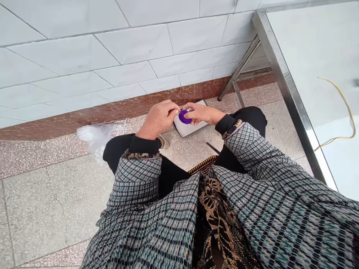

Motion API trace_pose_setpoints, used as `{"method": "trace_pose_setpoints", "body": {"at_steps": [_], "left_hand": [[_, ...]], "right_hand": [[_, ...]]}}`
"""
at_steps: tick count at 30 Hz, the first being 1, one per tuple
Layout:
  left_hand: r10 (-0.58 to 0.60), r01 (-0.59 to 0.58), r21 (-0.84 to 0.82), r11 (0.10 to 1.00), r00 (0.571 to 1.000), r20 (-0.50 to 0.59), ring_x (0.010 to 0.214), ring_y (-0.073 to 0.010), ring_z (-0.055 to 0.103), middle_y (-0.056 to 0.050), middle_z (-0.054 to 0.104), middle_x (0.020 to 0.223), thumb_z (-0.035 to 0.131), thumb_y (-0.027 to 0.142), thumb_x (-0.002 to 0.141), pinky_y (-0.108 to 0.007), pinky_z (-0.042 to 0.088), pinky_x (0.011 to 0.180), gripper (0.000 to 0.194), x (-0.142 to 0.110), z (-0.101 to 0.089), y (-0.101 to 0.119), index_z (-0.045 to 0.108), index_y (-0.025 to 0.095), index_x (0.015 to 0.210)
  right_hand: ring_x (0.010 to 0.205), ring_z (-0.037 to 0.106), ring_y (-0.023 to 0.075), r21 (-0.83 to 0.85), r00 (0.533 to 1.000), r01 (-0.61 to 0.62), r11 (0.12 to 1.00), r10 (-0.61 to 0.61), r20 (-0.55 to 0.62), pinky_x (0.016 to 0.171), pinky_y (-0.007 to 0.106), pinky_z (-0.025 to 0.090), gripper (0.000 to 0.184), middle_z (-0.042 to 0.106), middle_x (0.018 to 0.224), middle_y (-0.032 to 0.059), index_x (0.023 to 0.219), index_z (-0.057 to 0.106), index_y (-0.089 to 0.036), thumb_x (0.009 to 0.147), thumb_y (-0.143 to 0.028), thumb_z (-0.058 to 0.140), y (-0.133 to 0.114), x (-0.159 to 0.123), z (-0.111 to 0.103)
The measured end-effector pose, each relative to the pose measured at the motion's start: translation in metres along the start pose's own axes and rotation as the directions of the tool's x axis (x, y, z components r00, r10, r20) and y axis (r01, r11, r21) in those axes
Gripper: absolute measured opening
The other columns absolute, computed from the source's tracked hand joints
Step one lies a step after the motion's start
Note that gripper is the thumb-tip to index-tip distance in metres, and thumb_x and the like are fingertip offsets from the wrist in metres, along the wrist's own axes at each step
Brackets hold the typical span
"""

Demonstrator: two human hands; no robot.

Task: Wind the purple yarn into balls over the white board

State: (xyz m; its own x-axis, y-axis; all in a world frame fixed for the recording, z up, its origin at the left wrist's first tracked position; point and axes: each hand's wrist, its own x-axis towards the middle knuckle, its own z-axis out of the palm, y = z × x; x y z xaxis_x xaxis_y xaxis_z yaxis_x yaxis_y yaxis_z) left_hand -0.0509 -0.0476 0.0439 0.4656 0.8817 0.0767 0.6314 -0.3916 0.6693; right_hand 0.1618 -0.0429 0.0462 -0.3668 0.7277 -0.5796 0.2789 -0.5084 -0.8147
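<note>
Near the middle of the frame, the **purple disc** (184, 117) is held up between the two hands, just above a **white card** (195, 127) lying on the floor. The **right hand** (201, 114) is clenched on it from the right of the frame, with the fingers wrapped over its face. The **left hand** (157, 119) comes in from the left, its fingertips closed at the disc's upper left edge; whether they pinch the disc itself or something thin at its rim is too small to tell. The disc is round, with no clear long axis, and sits closer to the right hand. A **white plastic bundle** (98, 137) lies on the floor left of the hands, and a **woven basket rim** (203, 165) shows below them.
</note>
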Motion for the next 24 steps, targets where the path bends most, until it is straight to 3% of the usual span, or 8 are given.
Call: {"method": "trace_pose_setpoints", "body": {"at_steps": [4,8,11,14,18,21,24], "left_hand": [[-0.072,0.071,-0.022,0.997,0.997,-0.036,0.096,-0.0261,0.071,-0.008,0.080,0.100,0.058,0.026,0.098,-0.039,0.056,0.093,0.020,0.007,0.005,-0.014,0.074,0.023,0.086],[-0.158,0.158,-0.017,0.987,0.987,-0.016,0.098,-0.0272,0.072,-0.008,0.083,0.098,0.060,0.027,0.098,-0.036,0.055,0.088,0.019,0.011,0.017,-0.028,0.076,0.023,0.089],[-0.157,0.160,-0.045,0.986,0.985,0.074,0.095,-0.0273,0.073,-0.009,0.084,0.098,0.061,0.028,0.098,-0.035,0.053,0.083,0.020,0.013,0.030,-0.033,0.080,0.022,0.093],[-0.084,0.099,-0.061,0.993,0.973,0.217,0.083,-0.0236,0.069,-0.007,0.082,0.090,0.063,0.029,0.097,-0.035,0.052,0.080,0.021,0.013,0.041,-0.028,0.080,0.022,0.087],[0.047,0.000,-0.128,0.992,0.930,0.364,0.077,-0.0203,0.067,-0.004,0.079,0.083,0.063,0.026,0.095,-0.034,0.051,0.079,0.021,0.010,0.042,-0.017,0.080,0.021,0.084],[0.046,-0.005,-0.138,0.990,0.955,0.293,0.082,-0.0210,0.069,-0.005,0.080,0.088,0.062,0.027,0.096,-0.033,0.053,0.081,0.021,0.008,0.034,-0.012,0.079,0.021,0.086],[-0.023,0.039,-0.115,0.993,0.990,0.137,0.090,-0.0225,0.071,-0.007,0.082,0.096,0.062,0.028,0.096,-0.035,0.056,0.088,0.020,0.008,0.026,-0.014,0.079,0.020,0.089]], "right_hand": [[0.051,0.062,0.0103,0.166,0.991,0.003,0.986,-0.025,0.132,0.049,0.016,0.055,0.029,0.071,0.074,-0.0031,0.104,0.064,-0.020,0.087,0.000,0.076,-0.002,-0.009,-0.006],[0.054,0.063,0.0102,0.318,0.989,0.044,0.947,-0.085,0.117,0.054,0.017,0.057,0.031,0.071,0.079,-0.0015,0.104,0.062,-0.019,0.085,-0.001,0.080,-0.004,-0.010,-0.008],[0.053,0.061,0.0097,0.363,0.991,0.103,0.926,-0.128,0.045,0.055,0.018,0.055,0.029,0.068,0.077,-0.0022,0.104,0.058,-0.020,0.091,-0.006,0.080,-0.005,-0.006,-0.008],[0.055,0.059,0.0090,0.348,0.984,0.174,0.921,-0.155,-0.082,0.056,0.017,0.054,0.031,0.065,0.076,-0.0039,0.103,0.053,-0.022,0.096,-0.009,0.081,-0.004,0.005,-0.011],[0.056,0.055,0.0086,0.178,0.967,0.156,0.972,-0.114,-0.230,0.049,0.014,0.046,0.035,0.063,0.078,-0.0040,0.103,0.050,-0.023,0.097,-0.005,0.079,0.006,0.020,-0.016],[0.054,0.049,0.0084,0.036,0.973,0.101,0.994,-0.091,-0.211,0.044,0.013,0.042,0.039,0.060,0.076,-0.0057,0.105,0.050,-0.024,0.095,-0.002,0.080,0.015,0.024,-0.019],[0.054,0.051,0.0092,0.004,0.996,0.054,0.999,-0.054,-0.074,0.044,0.014,0.044,0.039,0.062,0.075,-0.0056,0.106,0.053,-0.024,0.096,-0.005,0.085,0.018,0.020,-0.020]]}}
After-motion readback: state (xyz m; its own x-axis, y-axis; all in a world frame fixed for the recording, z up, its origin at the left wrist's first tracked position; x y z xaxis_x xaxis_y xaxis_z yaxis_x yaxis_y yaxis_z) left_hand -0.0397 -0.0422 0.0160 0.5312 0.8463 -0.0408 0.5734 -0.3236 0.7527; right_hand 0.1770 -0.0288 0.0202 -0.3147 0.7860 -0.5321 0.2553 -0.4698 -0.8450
